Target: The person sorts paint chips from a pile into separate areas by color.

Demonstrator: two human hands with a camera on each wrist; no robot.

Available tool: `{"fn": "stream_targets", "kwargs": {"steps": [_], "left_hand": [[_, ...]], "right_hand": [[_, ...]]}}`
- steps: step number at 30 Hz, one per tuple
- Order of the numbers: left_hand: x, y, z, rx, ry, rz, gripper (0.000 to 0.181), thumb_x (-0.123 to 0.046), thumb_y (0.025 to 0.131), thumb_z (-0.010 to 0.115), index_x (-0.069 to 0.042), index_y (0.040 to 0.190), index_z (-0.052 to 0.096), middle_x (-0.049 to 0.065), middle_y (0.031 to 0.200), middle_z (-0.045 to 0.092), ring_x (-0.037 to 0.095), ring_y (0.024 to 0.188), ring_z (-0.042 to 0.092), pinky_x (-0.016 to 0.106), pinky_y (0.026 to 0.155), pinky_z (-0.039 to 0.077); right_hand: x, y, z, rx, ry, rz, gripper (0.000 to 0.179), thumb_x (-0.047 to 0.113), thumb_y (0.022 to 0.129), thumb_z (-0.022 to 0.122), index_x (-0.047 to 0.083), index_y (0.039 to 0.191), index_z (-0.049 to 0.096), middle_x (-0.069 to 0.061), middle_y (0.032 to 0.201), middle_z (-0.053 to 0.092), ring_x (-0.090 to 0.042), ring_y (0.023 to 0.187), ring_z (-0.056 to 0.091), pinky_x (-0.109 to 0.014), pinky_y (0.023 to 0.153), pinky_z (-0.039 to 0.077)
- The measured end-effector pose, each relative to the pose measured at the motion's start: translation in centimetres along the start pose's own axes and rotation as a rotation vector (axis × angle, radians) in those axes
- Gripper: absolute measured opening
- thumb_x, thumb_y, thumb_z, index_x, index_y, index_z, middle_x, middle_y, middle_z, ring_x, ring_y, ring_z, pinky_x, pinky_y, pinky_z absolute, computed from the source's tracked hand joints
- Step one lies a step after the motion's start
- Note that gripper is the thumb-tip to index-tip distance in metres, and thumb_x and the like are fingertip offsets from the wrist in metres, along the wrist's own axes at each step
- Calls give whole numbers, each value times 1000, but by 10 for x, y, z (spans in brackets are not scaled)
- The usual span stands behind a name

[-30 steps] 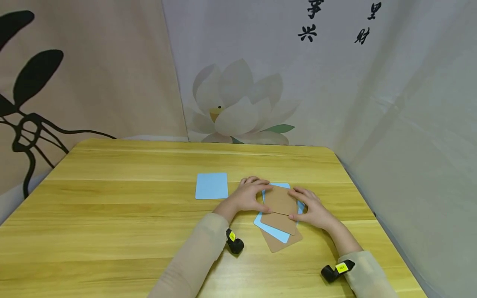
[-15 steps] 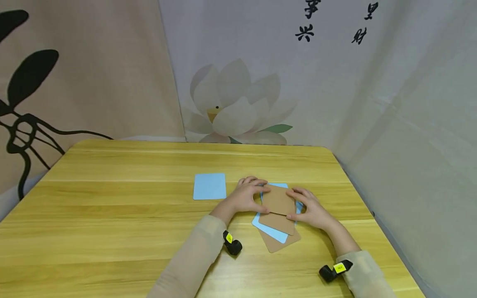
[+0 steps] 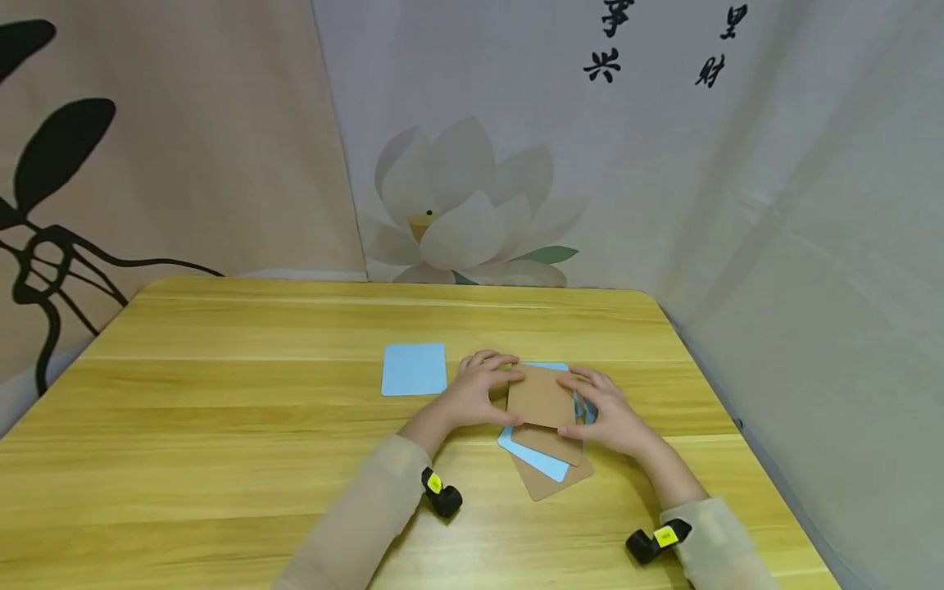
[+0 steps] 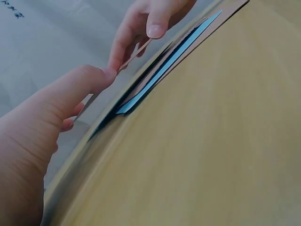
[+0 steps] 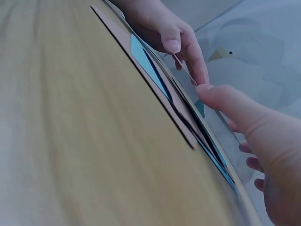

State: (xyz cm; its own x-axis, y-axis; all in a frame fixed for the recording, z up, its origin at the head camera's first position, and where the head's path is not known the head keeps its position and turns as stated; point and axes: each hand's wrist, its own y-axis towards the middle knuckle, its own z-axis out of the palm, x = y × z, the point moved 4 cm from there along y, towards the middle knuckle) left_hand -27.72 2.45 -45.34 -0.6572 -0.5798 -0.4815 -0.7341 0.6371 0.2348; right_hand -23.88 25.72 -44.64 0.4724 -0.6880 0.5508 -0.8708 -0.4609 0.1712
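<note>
Both hands hold a square brown card [image 3: 541,396] by its opposite sides. My left hand [image 3: 478,393] pinches the left edge, thumb at the near corner. On the other side my right hand [image 3: 608,415] pinches the right edge. The wrist views show this card raised above a loose pile of cards. Below it, a second brown card [image 3: 549,444], a blue card [image 3: 537,461] and a bottom brown card [image 3: 547,485] stick out toward the near side. More blue [image 3: 555,365] shows behind the held card. The pile's middle is hidden.
A single square blue card [image 3: 414,369] lies flat on the wooden table [image 3: 221,426], left of the pile. Behind the table hangs a printed curtain [image 3: 472,164]. Black wrist cameras [image 3: 442,494] sit on both sleeves.
The top brown card has come up off the pile and shifted slightly left, both hands moving with it. The pile and the separate blue card stay where they were.
</note>
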Motion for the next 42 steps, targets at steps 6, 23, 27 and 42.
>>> {"fn": "stream_targets", "kwargs": {"steps": [6, 23, 27, 42], "left_hand": [[4, -13, -7, -34, 3, 15, 74, -57, 74, 75, -23, 136, 56, -1, 148, 38, 25, 136, 25, 55, 107, 12], [21, -66, -32, -92, -4, -7, 73, -56, 72, 76, -19, 133, 60, 2, 145, 42, 31, 134, 27, 56, 104, 15], [25, -79, -40, -99, -6, -7, 73, -56, 72, 76, -18, 132, 60, 4, 145, 43, 30, 134, 27, 57, 103, 15], [41, -129, -62, -109, -39, -29, 78, -57, 69, 79, -17, 133, 60, 5, 142, 46, 31, 133, 28, 61, 103, 13]], "right_hand": [[15, 4, 4, -12, -16, -33, 81, 48, 76, 78, 14, 142, 48, -11, 149, 32, -37, 136, 23, -66, 99, 20], [55, 20, 36, -20, -23, -112, 79, 53, 75, 77, 16, 140, 51, -13, 147, 36, -31, 136, 26, -62, 103, 16], [67, 25, 43, -3, -15, -116, 80, 53, 74, 77, 16, 140, 51, -12, 147, 36, -29, 137, 25, -60, 104, 16], [106, 37, 74, 83, -4, -107, 79, 56, 74, 76, 20, 140, 51, -9, 147, 35, -28, 138, 21, -56, 106, 18]]}}
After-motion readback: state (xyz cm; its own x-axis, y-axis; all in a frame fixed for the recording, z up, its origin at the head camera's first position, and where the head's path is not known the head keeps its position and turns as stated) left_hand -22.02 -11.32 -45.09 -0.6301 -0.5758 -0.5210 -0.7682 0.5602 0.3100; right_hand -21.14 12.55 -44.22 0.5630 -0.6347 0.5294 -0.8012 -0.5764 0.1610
